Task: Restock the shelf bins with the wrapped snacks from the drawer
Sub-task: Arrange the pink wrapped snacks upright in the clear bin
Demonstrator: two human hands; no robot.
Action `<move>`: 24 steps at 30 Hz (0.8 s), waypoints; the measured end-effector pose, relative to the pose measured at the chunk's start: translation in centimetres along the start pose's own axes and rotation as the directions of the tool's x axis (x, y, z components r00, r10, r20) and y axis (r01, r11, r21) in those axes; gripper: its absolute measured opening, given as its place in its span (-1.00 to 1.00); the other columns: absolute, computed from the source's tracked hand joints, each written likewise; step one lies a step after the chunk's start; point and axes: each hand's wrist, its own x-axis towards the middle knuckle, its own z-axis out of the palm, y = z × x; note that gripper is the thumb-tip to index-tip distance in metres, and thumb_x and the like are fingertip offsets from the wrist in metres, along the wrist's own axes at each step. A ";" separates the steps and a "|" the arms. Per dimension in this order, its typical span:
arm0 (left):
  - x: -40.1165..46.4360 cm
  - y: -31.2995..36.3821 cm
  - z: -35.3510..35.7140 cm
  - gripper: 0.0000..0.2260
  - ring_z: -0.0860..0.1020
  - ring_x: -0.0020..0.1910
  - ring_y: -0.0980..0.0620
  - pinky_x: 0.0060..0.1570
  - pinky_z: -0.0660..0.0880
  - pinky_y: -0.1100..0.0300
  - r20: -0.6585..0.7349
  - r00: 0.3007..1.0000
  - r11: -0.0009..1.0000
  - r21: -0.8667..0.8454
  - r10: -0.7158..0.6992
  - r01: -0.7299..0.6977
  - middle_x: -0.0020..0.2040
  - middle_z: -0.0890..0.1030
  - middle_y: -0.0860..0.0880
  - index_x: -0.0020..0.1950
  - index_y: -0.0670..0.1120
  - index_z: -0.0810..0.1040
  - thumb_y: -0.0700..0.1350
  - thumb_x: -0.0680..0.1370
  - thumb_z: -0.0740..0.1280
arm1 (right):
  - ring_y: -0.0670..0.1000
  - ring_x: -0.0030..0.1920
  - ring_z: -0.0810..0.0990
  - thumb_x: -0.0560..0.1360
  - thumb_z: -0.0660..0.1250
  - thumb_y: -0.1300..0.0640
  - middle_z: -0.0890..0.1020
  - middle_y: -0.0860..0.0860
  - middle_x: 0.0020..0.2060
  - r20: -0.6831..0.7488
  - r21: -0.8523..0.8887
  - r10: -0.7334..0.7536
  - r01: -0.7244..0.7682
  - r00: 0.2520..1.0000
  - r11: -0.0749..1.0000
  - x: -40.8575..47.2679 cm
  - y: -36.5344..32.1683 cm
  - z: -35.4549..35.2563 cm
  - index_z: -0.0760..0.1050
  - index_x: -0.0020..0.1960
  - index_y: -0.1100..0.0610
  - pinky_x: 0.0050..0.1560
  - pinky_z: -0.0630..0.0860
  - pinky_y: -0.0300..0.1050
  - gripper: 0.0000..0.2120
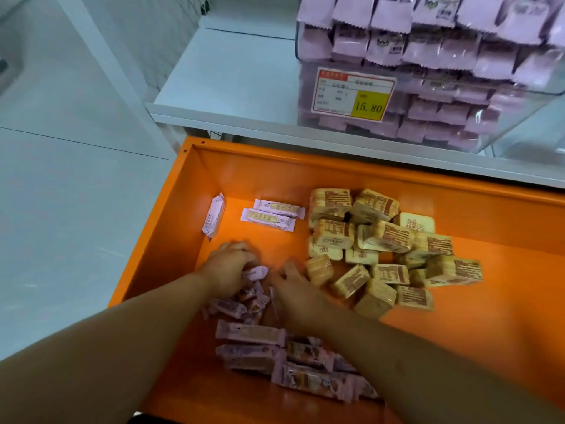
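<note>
I see my left hand (227,266) curled around pale purple wrapped snacks (253,333) heaped at the orange drawer (489,316) front-left; my right hand (298,290) rests on them, grip unclear. Tan packs (382,249) lie right; the clear bin (428,96) above holds purple packets.

The orange drawer (458,215) is showing smooth painted metal with a soft sheen, the purple snack wrappers (250,333) and tan packets (382,237) are gleaming as glossy plastic film, and the far bin (519,117) is looking like clear, shiny plastic.
</note>
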 end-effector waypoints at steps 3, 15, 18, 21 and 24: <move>-0.4 0.4 -0.3 -0.89 0.40 0.35 -0.06 0.38 0.35 -0.08 -0.038 0.999 1.000 -0.027 0.005 -0.006 0.20 0.55 0.12 0.06 0.22 0.55 0.07 0.56 0.43 | 0.18 0.30 0.48 0.54 0.45 0.12 0.42 0.11 0.35 -0.076 0.088 -0.023 0.029 0.997 0.996 -1.0 -0.5 -1.1 0.32 0.52 0.04 0.24 0.48 0.04 -0.40; -5.9 9.6 -11.1 -0.79 0.56 -0.22 -0.05 -0.08 0.56 -0.07 -0.247 0.967 0.896 -0.441 -0.061 -0.056 -0.18 0.61 -0.06 0.16 0.00 0.51 -0.03 0.59 0.46 | -0.04 -0.13 0.72 0.47 0.59 0.11 0.68 -0.04 -0.03 -0.180 0.556 0.275 -0.133 0.944 0.821 -10.7 -1.7 -15.0 0.44 0.26 -0.05 -0.25 0.63 -0.12 -0.53; -9.1 13.9 -14.3 -0.75 0.54 -0.22 -0.01 -0.18 0.52 0.06 -0.246 0.969 0.858 -0.502 -0.020 -0.109 -0.04 0.62 -0.11 0.20 -0.06 0.51 -0.02 0.60 0.45 | 0.03 -0.06 0.68 0.40 0.65 0.02 0.68 -0.02 0.01 -0.275 0.575 0.299 -0.092 0.914 0.813 -14.2 -2.5 -18.5 0.44 0.24 -0.09 -0.19 0.61 -0.02 -0.47; -12.9 18.2 -17.2 -0.80 0.57 -0.20 -0.05 -0.22 0.59 0.00 -0.243 0.969 0.769 -0.614 0.030 -0.178 0.03 0.64 -0.23 0.23 -0.08 0.51 -0.08 0.64 0.40 | 0.02 -0.11 0.67 0.50 0.57 0.00 0.69 0.04 0.02 -0.349 0.625 0.321 -0.036 0.881 0.780 -18.1 -3.9 -21.5 0.49 0.21 -0.01 -0.26 0.51 -0.17 -0.62; -16.7 22.0 -19.3 -0.84 0.61 -0.15 -0.17 -0.18 0.62 -0.09 -0.283 0.956 0.653 -0.710 0.080 -0.265 0.05 0.68 -0.27 0.23 -0.02 0.55 -0.10 0.65 0.39 | -0.09 -0.36 0.54 0.57 0.50 -0.03 0.72 0.14 0.02 -0.415 0.670 0.369 0.005 0.832 0.742 -21.8 -5.2 -23.4 0.51 0.18 0.07 -0.36 0.43 -0.20 -0.71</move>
